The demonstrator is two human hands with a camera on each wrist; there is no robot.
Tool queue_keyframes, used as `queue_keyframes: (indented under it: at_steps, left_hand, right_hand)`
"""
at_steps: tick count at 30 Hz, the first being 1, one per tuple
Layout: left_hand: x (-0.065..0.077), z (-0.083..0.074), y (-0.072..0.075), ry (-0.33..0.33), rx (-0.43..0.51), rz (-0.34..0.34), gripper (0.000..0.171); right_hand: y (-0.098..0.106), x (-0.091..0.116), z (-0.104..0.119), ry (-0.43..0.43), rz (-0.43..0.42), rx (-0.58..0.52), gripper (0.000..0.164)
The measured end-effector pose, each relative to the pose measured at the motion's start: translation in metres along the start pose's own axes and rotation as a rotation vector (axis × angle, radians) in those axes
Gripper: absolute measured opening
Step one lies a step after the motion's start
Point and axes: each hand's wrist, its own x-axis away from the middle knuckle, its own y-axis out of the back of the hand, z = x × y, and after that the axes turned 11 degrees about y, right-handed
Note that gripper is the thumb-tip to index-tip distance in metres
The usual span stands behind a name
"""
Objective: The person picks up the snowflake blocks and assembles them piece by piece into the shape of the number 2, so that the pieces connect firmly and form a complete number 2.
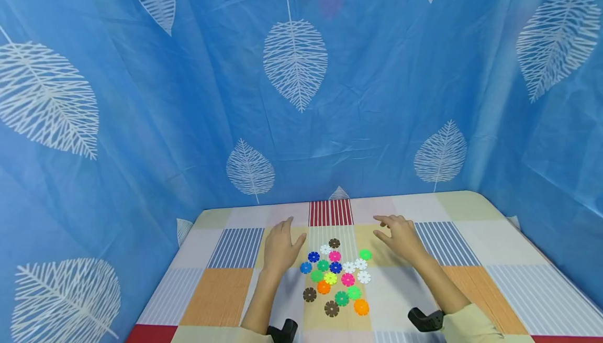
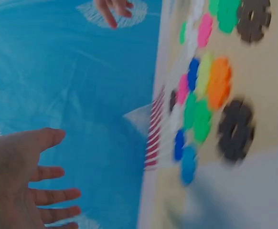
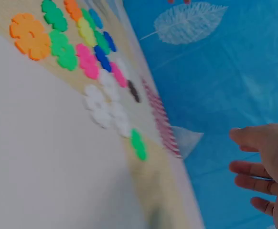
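Several flat, notched flower-shaped plastic discs lie loosely grouped on the table in the head view, among them an orange disc [image 1: 361, 307], a yellow disc [image 1: 331, 278], a brown disc [image 1: 332, 309] and a white disc [image 1: 364, 277]. To the left of the group my left hand [image 1: 280, 249] hovers with fingers extended and thumb apart, holding nothing. On the other side my right hand [image 1: 399, 236] is held above the table, its fingers loosely bent and nothing in it. In the left wrist view the light blue disc [image 2: 188, 165] is among the discs nearest that hand.
A patchwork-patterned cloth [image 1: 216, 297] covers the table. Behind and beside it hangs a blue curtain [image 1: 358, 123] with white leaf prints. Black straps or devices sit at the left wrist [image 1: 284, 331] and right wrist [image 1: 426, 320].
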Motion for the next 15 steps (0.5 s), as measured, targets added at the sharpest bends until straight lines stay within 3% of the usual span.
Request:
queue_keyframes:
  at_steps: [6, 9, 15]
  left_hand:
    - [-0.001, -0.012, -0.043, 0.021, 0.202, 0.091, 0.043]
    - [0.001, -0.013, -0.064, 0.061, 0.297, 0.133, 0.040]
    - [0.003, -0.013, -0.097, 0.104, 0.359, 0.170, 0.039]
  right_hand:
    - [-0.029, 0.003, -0.006, -0.102, 0.028, -0.218, 0.036]
    - [-0.040, 0.008, -0.008, -0.175, 0.049, -0.313, 0.037]
    - [-0.056, 0.023, -0.011, -0.246, 0.026, -0.433, 0.039]
